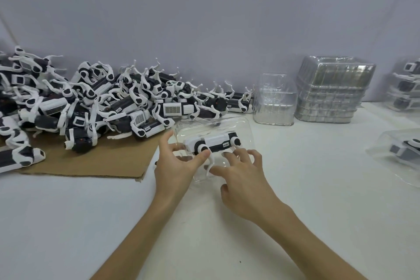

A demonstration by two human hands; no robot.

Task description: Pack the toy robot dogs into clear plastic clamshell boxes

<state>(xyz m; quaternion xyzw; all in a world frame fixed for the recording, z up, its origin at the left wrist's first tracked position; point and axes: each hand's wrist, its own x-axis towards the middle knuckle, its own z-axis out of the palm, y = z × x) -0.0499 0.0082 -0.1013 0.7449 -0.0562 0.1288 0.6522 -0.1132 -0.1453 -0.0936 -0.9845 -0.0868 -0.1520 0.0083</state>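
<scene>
A white-and-black toy robot dog lies on its side inside an open clear clamshell box at the table's middle. My left hand is at the box's left end, thumb on the dog's front hip joint, fingers curled round the box edge. My right hand touches the near side of the box with spread fingers, fingertips by the dog's legs. A big heap of loose robot dogs covers the left of the table.
The heap lies partly on a brown cardboard sheet. Stacks of empty clamshell boxes and a smaller stack stand at the back right. Packed boxes are stacked at the far right, another packed box nearer.
</scene>
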